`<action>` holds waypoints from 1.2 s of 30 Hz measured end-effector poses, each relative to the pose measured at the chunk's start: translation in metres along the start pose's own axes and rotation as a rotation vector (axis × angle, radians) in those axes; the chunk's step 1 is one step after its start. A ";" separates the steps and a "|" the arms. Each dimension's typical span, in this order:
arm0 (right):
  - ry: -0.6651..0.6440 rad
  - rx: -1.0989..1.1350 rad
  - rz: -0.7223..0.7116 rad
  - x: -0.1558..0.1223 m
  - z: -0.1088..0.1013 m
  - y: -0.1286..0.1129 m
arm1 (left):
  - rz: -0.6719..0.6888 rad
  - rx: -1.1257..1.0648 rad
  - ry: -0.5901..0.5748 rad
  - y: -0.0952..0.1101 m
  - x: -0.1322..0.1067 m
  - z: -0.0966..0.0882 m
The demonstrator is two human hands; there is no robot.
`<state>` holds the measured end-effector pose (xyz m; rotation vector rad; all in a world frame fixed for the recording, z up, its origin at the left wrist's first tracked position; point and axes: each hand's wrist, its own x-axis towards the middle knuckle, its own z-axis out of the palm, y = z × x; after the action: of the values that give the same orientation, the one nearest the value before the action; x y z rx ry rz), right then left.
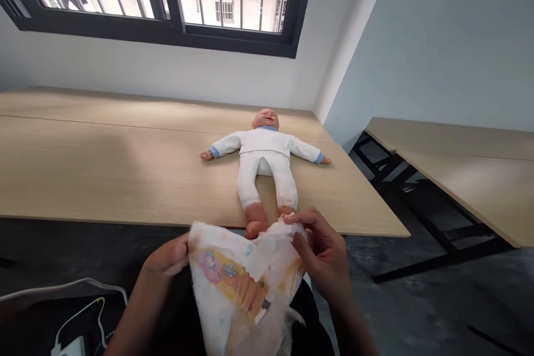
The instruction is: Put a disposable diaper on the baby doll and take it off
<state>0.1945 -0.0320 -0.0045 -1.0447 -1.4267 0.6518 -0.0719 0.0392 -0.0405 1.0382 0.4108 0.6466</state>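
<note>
While the left hand (167, 256) grips one side of a disposable diaper (237, 283), the right hand (323, 250) pinches its far edge. A baby doll (265, 161) lies on the wooden table (104, 167) just beyond.

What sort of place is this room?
It looks like a classroom or training room for baby care. A baby doll lies on a long table, a diaper is held up at its feet, and a second table stands nearby.

head-worn view, facing forward and down, just above hands (321, 253)
</note>
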 end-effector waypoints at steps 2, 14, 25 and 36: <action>-0.008 0.003 0.018 0.000 0.004 -0.001 | -0.047 0.127 -0.037 0.006 0.004 0.008; -0.444 -0.134 -0.253 0.003 0.006 -0.021 | -0.020 0.061 0.248 0.014 -0.002 0.037; -0.082 -0.110 -0.258 -0.003 0.022 -0.014 | -0.012 0.139 0.072 0.023 -0.002 0.046; 0.233 -0.022 0.083 0.001 -0.009 0.002 | 0.137 0.264 0.220 0.027 -0.023 0.015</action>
<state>0.2035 -0.0317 -0.0045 -1.1620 -1.1962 0.5550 -0.0875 0.0235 -0.0097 1.2576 0.6337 0.8492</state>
